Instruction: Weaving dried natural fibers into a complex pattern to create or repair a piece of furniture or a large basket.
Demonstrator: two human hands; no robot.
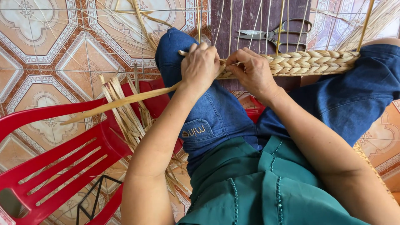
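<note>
Head view shows a plaited band (310, 62) of pale fibre lying across the knees, finished from the right edge up to the hands, with thin upright stakes (266, 25) rising bare above it. Left hand (200, 66) is closed around a long loose strand (121, 101) trailing over a red chair (50, 166), while right hand (254, 73) pinches the band's working end, so by my reading the row lacks its left stretch. Scissors (277, 33) lie untouched on a dark board (300, 10) beyond.
</note>
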